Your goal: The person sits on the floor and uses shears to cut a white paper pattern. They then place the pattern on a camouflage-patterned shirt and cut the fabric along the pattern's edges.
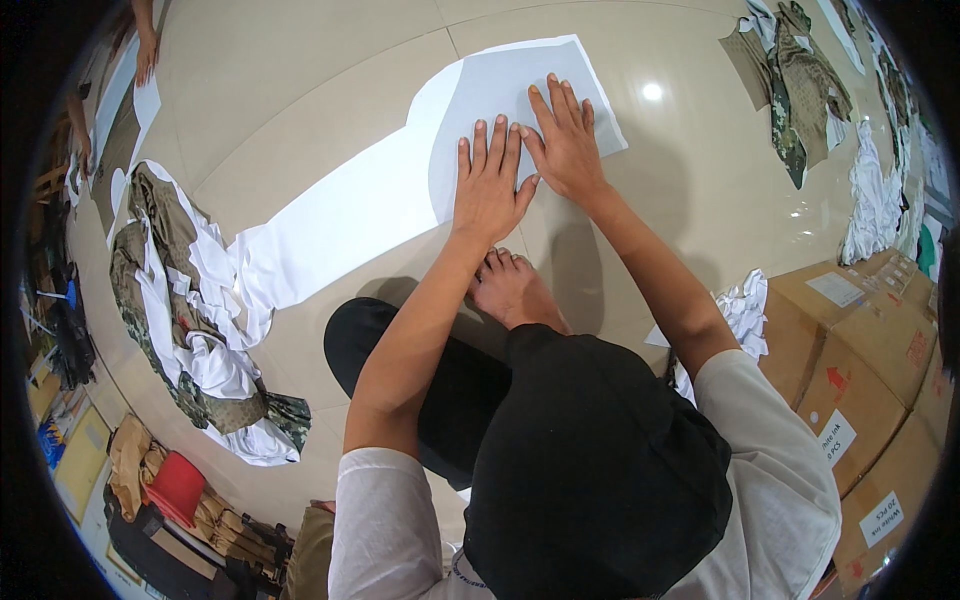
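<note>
1. Two bare hands lie flat and wide, pressed palm down side by side: the left hand (488, 190) and the right hand (568, 145). Neither is closed around anything.
2. Both hands rest on a pale grey sheet (497, 85); whether it is paper or cloth I cannot tell. The left hand's fingers point up and lie fairly close, with the thumb held out to the right. The right hand's fingers are a little apart, and its thumb comes close to the left hand's index fingertip.
3. The pale grey sheet lies on the broad far end of a long white cloth (340, 220), whose white margin shows along the upper edge and the right edge.
4. From there the white cloth runs down to the left across the tiled floor (330, 60), wrinkling where it meets a heap of camouflage and white fabric (200, 330).
5. One bare foot (512, 290) stands on the floor just below the hands. A black cap (600, 470) covers much of the lower view, between the white sleeves.
6. At the upper left, another person's hand (147, 57) touches a further white piece near the rim.
7. Several camouflage pieces (800, 85) lie at the upper right, well apart from the hands. Below them hangs or lies crumpled white fabric (872, 200); I cannot tell which.
8. Stacked cardboard boxes (840, 360) fill the right side, beside a smaller white bundle (745, 310) near the right forearm.
</note>
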Demonstrator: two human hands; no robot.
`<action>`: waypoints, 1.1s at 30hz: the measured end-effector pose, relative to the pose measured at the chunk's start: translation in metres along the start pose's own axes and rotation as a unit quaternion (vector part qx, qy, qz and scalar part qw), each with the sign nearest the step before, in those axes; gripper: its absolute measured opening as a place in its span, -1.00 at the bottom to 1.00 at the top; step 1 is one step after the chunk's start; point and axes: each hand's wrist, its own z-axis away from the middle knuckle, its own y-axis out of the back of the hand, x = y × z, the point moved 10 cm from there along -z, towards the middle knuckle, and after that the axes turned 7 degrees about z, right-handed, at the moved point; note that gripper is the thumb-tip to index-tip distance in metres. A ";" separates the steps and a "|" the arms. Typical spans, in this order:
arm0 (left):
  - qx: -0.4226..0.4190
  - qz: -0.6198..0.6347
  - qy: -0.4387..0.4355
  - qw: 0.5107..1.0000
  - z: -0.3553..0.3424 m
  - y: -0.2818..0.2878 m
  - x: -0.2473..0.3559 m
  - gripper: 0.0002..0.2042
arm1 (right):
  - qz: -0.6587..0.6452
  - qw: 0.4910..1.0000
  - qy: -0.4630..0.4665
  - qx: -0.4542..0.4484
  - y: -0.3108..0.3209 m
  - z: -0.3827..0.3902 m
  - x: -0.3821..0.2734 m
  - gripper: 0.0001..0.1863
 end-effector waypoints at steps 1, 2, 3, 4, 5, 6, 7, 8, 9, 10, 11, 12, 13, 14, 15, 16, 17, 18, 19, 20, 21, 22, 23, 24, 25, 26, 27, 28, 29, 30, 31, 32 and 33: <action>0.001 0.005 -0.002 1.000 -0.001 0.000 0.002 -0.22 | 0.007 1.000 -0.014 -0.004 -0.006 -0.001 0.005 -0.30; 0.002 0.009 -0.004 1.000 -0.002 0.000 0.004 -0.21 | 0.014 0.999 -0.028 -0.009 -0.011 0.000 0.010 -0.27; 0.003 0.007 -0.003 1.000 -0.002 0.001 0.003 -0.21 | 0.027 0.999 -0.040 -0.012 -0.012 0.000 0.011 -0.25; 0.003 0.005 -0.001 1.000 -0.001 0.001 0.002 -0.21 | 0.040 0.998 -0.052 -0.016 -0.013 0.001 0.013 -0.24; 0.003 0.003 0.000 1.000 0.000 0.001 0.001 -0.21 | 0.054 0.996 -0.065 -0.019 -0.014 0.002 0.014 -0.22; 0.003 0.005 0.000 1.000 -0.001 0.001 0.002 -0.21 | 0.059 0.996 -0.069 -0.006 -0.012 0.003 0.017 -0.21; 0.003 0.007 0.001 1.000 -0.001 0.001 0.002 -0.21 | 0.065 0.995 -0.074 0.007 -0.010 0.004 0.020 -0.21; 0.002 0.009 0.001 1.000 -0.001 0.001 0.002 -0.21 | 0.070 0.994 -0.079 0.020 -0.008 0.006 0.023 -0.20; -0.001 0.009 0.003 1.000 -0.001 0.000 0.003 -0.22 | 0.079 0.993 -0.088 0.015 -0.009 0.008 0.027 -0.19; -0.004 0.009 0.004 1.000 -0.001 -0.001 0.003 -0.22 | 0.088 0.991 -0.097 0.010 -0.010 0.010 0.032 -0.17; -0.007 0.009 0.006 1.000 -0.002 -0.002 0.004 -0.22 | 0.097 0.990 -0.107 0.005 -0.011 0.012 0.037 -0.15; -0.009 0.016 0.007 1.000 -0.001 -0.003 0.005 -0.23 | 0.096 0.989 -0.108 0.004 -0.011 0.014 0.039 -0.15; -0.011 0.024 0.008 1.000 -0.001 -0.004 0.006 -0.23 | 0.096 0.989 -0.109 0.004 -0.010 0.015 0.041 -0.15; -0.013 0.032 0.010 0.999 -0.001 -0.005 0.008 -0.24 | 0.096 0.989 -0.111 0.004 -0.010 0.017 0.043 -0.15; -0.012 0.047 0.006 0.999 -0.001 -0.004 0.010 -0.24 | 0.098 0.989 -0.108 0.005 -0.009 0.018 0.046 -0.15; -0.010 0.062 0.002 0.998 -0.001 -0.004 0.012 -0.25 | 0.099 0.989 -0.106 0.006 -0.007 0.018 0.049 -0.15; -0.009 0.077 -0.001 0.997 -0.001 -0.003 0.013 -0.25 | 0.100 0.990 -0.104 0.008 -0.004 0.019 0.054 -0.15; -0.009 0.076 -0.002 0.997 -0.003 -0.002 0.014 -0.26 | 0.111 0.988 -0.102 0.014 0.000 0.021 0.062 -0.15; -0.009 0.073 -0.002 0.997 -0.005 0.002 0.014 -0.26 | 0.121 0.987 -0.099 0.020 0.003 0.022 0.073 -0.14; -0.008 0.070 -0.001 0.998 -0.007 0.005 0.014 -0.27 | 0.131 0.986 -0.097 0.026 0.006 0.022 0.083 -0.14; 0.003 0.057 0.007 0.998 -0.007 0.008 0.008 -0.27 | 0.134 0.986 -0.096 0.022 0.009 0.022 0.094 -0.14; 0.015 0.043 0.016 0.999 -0.007 0.011 0.000 -0.27 | 0.135 0.986 -0.094 0.017 0.013 0.020 0.103 -0.15; 0.027 0.028 0.026 0.999 -0.005 0.015 -0.008 -0.27 | 0.137 0.986 -0.092 0.012 0.016 0.018 0.112 -0.15; 0.034 0.018 0.038 0.999 -0.003 0.017 -0.014 -0.27 | 0.139 0.986 -0.088 0.014 0.021 0.018 0.122 -0.16; 0.042 0.007 0.050 0.998 -0.001 0.020 -0.020 -0.27 | 0.140 0.986 -0.084 0.016 0.024 0.018 0.132 -0.16; 0.049 -0.004 0.062 0.997 0.001 0.022 -0.026 -0.26 | 0.141 0.987 -0.080 0.018 0.027 0.017 0.141 -0.17; 0.053 -0.017 0.065 0.996 0.002 0.023 -0.028 -0.25 | 0.138 0.987 -0.076 0.017 0.030 0.017 0.148 -0.18; 0.048 -0.026 0.067 0.996 0.004 0.022 -0.030 -0.25 | 0.141 0.987 -0.076 0.013 0.031 0.016 0.155 -0.17; 0.043 -0.035 0.070 0.996 0.006 0.021 -0.031 -0.24 | 0.144 0.987 -0.076 0.009 0.032 0.015 0.161 -0.17; 0.038 -0.044 0.072 0.996 0.008 0.020 -0.031 -0.24 | 0.148 0.986 -0.076 0.005 0.033 0.014 0.164 -0.17; 0.040 -0.045 0.073 0.996 0.009 0.020 -0.030 -0.24 | 0.144 0.986 -0.077 0.013 0.035 0.014 0.164 -0.17; 0.042 -0.046 0.073 0.995 0.009 0.019 -0.028 -0.23 | 0.141 0.987 -0.078 0.021 0.036 0.015 0.164 -0.17; 0.044 -0.048 0.074 0.995 0.010 0.018 -0.027 -0.23 | 0.136 0.987 -0.079 0.029 0.037 0.015 0.163 -0.17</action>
